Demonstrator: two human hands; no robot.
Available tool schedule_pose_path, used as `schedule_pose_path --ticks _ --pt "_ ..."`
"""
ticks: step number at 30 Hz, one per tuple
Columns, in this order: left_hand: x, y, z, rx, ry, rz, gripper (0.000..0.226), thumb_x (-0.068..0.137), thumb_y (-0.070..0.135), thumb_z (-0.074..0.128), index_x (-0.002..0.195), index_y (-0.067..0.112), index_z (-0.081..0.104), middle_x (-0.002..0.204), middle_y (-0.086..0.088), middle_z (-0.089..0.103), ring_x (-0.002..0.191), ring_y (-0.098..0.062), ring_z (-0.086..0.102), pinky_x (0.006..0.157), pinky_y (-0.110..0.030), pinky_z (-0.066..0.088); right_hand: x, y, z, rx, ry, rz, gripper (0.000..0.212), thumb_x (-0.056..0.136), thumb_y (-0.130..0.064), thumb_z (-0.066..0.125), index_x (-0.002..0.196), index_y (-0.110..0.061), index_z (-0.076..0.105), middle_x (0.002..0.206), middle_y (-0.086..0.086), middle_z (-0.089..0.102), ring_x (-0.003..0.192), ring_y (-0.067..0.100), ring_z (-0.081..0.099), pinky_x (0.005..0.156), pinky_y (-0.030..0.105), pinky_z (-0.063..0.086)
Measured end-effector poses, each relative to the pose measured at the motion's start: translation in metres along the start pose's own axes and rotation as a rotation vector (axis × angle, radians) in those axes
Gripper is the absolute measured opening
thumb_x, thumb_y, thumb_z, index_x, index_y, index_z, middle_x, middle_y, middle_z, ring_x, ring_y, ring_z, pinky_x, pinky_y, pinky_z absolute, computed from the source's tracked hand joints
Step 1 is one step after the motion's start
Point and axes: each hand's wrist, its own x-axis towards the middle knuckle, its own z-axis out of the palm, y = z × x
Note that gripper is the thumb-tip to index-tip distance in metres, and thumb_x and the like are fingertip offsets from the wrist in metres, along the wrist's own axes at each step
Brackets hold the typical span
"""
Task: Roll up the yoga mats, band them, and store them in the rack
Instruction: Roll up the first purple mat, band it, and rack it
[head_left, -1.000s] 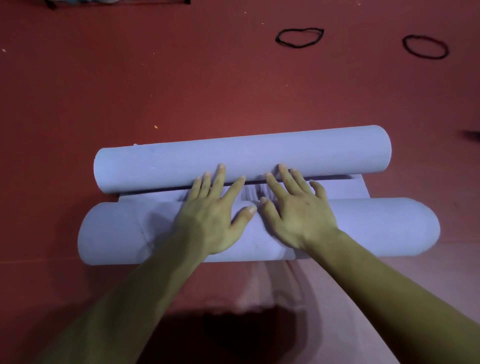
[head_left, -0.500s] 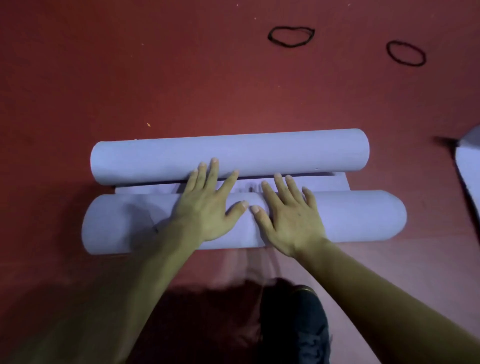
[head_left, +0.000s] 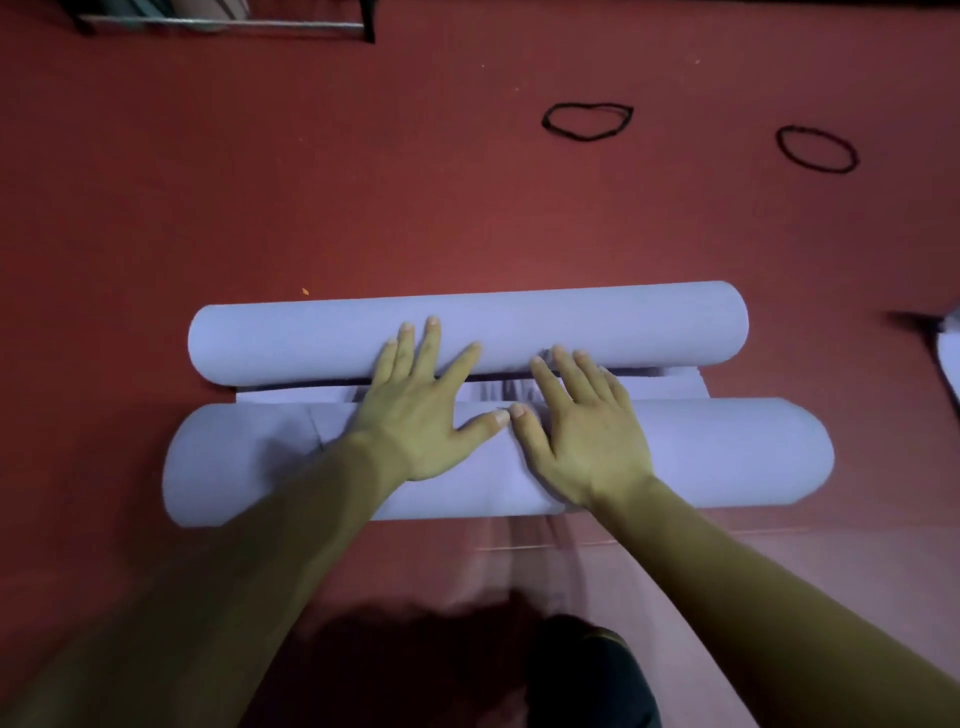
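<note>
A lavender yoga mat lies across the red floor, rolled from both ends. Its near roll (head_left: 727, 452) is the thicker one, and its far roll (head_left: 597, 322) lies just beyond, with a thin flat strip (head_left: 670, 387) between them. My left hand (head_left: 415, 410) rests flat on the near roll, fingers spread and reaching onto the far roll. My right hand (head_left: 582, 426) lies flat beside it, thumbs almost touching. Two black bands (head_left: 587, 120) (head_left: 816, 149) lie on the floor further away.
The bottom rail of a dark metal rack (head_left: 223, 23) shows at the top left. A pale edge of another mat (head_left: 950, 364) pokes in at the right. My dark shoe (head_left: 587, 670) is at the bottom centre.
The near roll has come closer to the far roll, narrowing the flat strip. My left fingers now reach onto the far roll. The view has tilted up, showing the rack rail.
</note>
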Motion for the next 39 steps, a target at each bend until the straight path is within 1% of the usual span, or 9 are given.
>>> schedule_pose_path --ticks 4,7,10,13,19,26,29,32,39 --pt "0.016 -0.005 -0.004 -0.02 0.039 -0.013 0.108 0.065 0.088 0.0 0.16 0.037 0.001 0.168 -0.01 -0.013 0.154 -0.034 -0.012 0.123 -0.045 -0.009 0.007 -0.003 0.0 0.063 0.044 0.012 0.076 0.097 -0.062 0.024 0.151 -0.013 0.048 0.162 0.01 0.038 0.152 0.033 0.029 0.125 0.049 0.02" --pt "0.022 -0.008 -0.007 -0.021 0.051 -0.022 0.103 0.068 0.086 0.002 0.16 0.039 0.002 0.168 -0.01 -0.011 0.154 -0.035 -0.011 0.123 -0.045 -0.008 0.014 -0.007 0.0 -0.035 -0.077 -0.013 0.081 0.096 -0.066 0.008 0.16 -0.022 0.029 0.169 0.001 0.022 0.157 0.022 0.012 0.128 0.043 0.006" --pt "0.02 -0.009 -0.004 -0.044 0.161 0.01 0.091 0.081 0.08 0.012 0.16 0.035 0.017 0.168 -0.015 0.005 0.155 -0.038 0.003 0.125 -0.049 0.002 0.027 -0.004 -0.002 -0.029 -0.128 0.012 0.076 0.098 -0.063 0.009 0.164 -0.025 0.012 0.172 -0.004 0.006 0.158 0.015 -0.002 0.128 0.043 0.001" --pt "0.017 -0.008 0.005 -0.064 0.265 0.047 0.081 0.09 0.073 0.02 0.157 0.029 0.033 0.165 -0.019 0.019 0.153 -0.041 0.016 0.123 -0.055 0.016 0.04 -0.002 -0.005 -0.017 -0.132 0.03 0.073 0.099 -0.061 0.012 0.164 -0.027 0.009 0.172 -0.001 0.0 0.158 0.014 -0.006 0.127 0.044 -0.001" --pt "0.029 -0.01 0.002 -0.066 0.146 -0.027 0.09 0.081 0.079 0.0 0.16 0.037 0.01 0.168 -0.011 -0.009 0.155 -0.032 -0.011 0.125 -0.048 0.0 0.049 -0.004 -0.01 0.005 -0.088 0.022 0.079 0.092 -0.06 0.003 0.163 -0.029 0.017 0.172 -0.002 0.005 0.158 0.017 -0.002 0.126 0.043 0.001" --pt "0.056 -0.017 -0.008 -0.106 0.131 -0.049 0.086 0.081 0.072 0.003 0.16 0.038 0.011 0.169 -0.01 -0.006 0.155 -0.032 -0.01 0.126 -0.046 0.0 0.057 -0.007 -0.009 -0.023 -0.147 0.043 0.078 0.093 -0.061 0.003 0.163 -0.028 0.011 0.172 -0.002 0.006 0.158 0.019 -0.003 0.127 0.046 -0.003" --pt "0.061 -0.02 -0.011 -0.087 0.199 -0.049 0.081 0.087 0.066 0.01 0.16 0.032 0.021 0.168 -0.014 0.005 0.155 -0.034 0.002 0.125 -0.048 0.004 0.073 -0.004 -0.012 0.002 -0.168 0.044 0.072 0.098 -0.06 0.009 0.164 -0.031 0.007 0.172 -0.001 -0.002 0.158 0.017 -0.007 0.127 0.048 -0.003" --pt "0.061 -0.017 -0.005 -0.07 0.343 -0.02 0.073 0.095 0.062 0.026 0.154 0.022 0.041 0.162 -0.021 0.026 0.15 -0.041 0.023 0.122 -0.056 0.019 0.088 -0.001 -0.015 0.011 -0.198 0.054 0.069 0.101 -0.06 0.014 0.164 -0.032 0.003 0.171 -0.001 -0.01 0.157 0.018 -0.013 0.126 0.049 -0.005" --pt "0.072 -0.016 0.0 -0.088 0.363 -0.046 0.071 0.096 0.063 0.029 0.152 0.023 0.044 0.161 -0.021 0.029 0.15 -0.041 0.025 0.121 -0.055 0.023 0.099 0.0 -0.018 0.044 -0.145 0.026 0.067 0.102 -0.058 0.013 0.164 -0.032 0.009 0.172 0.0 -0.005 0.158 0.019 -0.009 0.126 0.048 -0.003"
